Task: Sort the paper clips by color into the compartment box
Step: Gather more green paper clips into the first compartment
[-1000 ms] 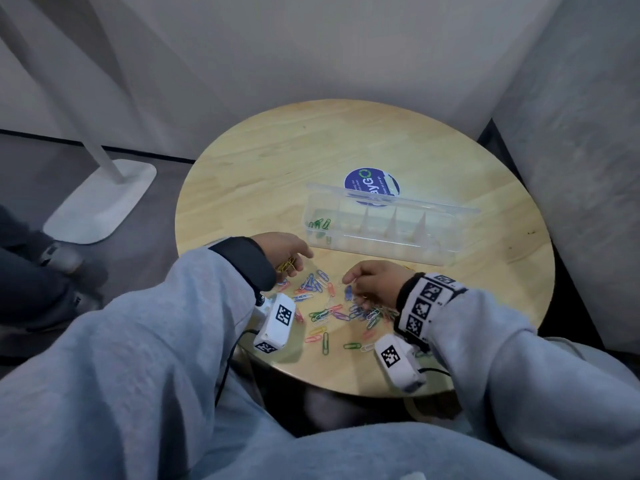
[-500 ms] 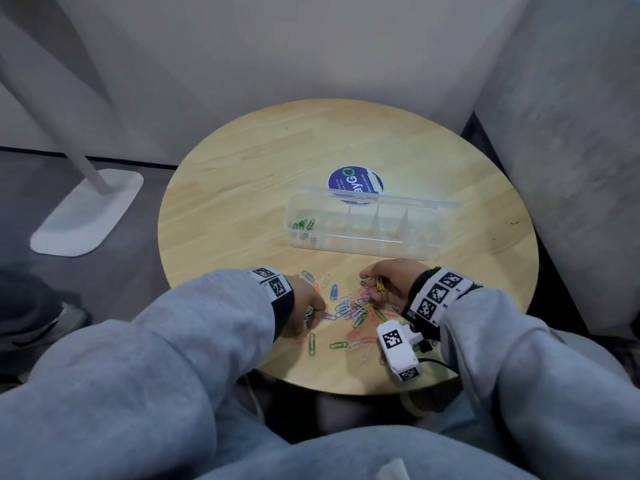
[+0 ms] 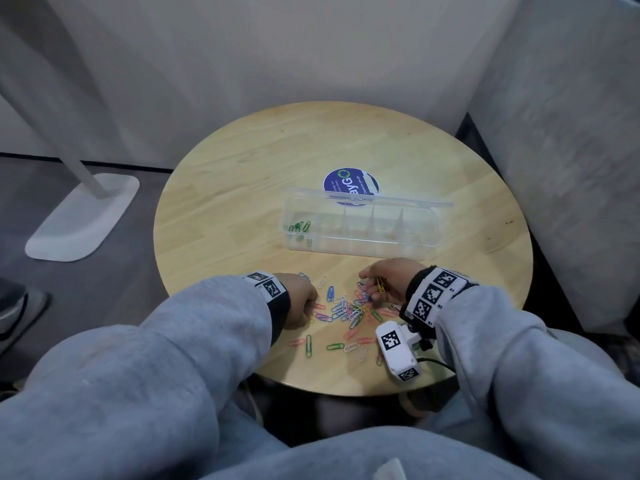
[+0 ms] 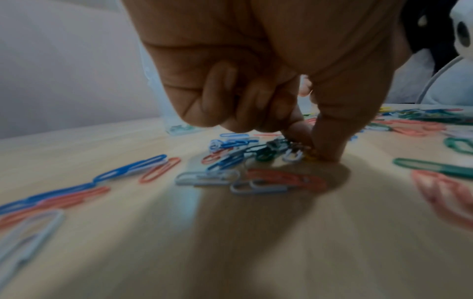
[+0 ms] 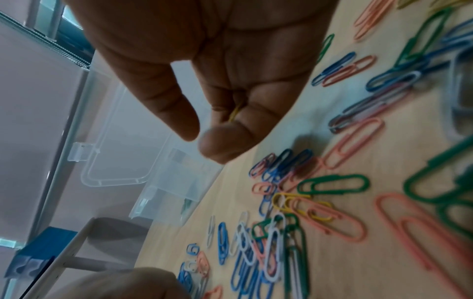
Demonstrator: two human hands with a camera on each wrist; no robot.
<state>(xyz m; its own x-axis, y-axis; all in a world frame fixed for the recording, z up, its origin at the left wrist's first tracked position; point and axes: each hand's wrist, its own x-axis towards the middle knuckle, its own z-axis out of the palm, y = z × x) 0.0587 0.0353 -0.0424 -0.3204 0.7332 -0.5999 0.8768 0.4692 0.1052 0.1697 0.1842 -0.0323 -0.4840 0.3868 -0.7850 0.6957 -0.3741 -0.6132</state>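
Observation:
Several loose paper clips point(image 3: 346, 311) in blue, green, pink, white and yellow lie on the near part of the round wooden table point(image 3: 242, 188). The clear compartment box point(image 3: 360, 237) stands open behind them, with green clips point(image 3: 299, 227) in its leftmost compartment. My left hand point(image 3: 313, 303) is at the pile's left edge. In the left wrist view its thumb and forefinger point(image 4: 313, 149) pinch a yellow clip point(image 4: 311, 156) against the table, the other fingers curled. My right hand point(image 3: 372, 289) hovers over the pile's far right, its curled fingers gripping yellow clips point(image 3: 381, 284), glimpsed in the palm point(image 5: 234, 115).
A blue round sticker point(image 3: 349, 183) lies on the table behind the box lid point(image 3: 367, 199). A white stand base point(image 3: 83, 216) sits on the floor to the left, and a grey wall point(image 3: 571, 150) is close on the right. The wrist camera point(image 3: 398, 351) hangs over the table's near edge.
A second ago my left hand held yellow clips left of the pile; it has since dropped onto the pile, and the yellow clips are in my right hand, which lifted slightly.

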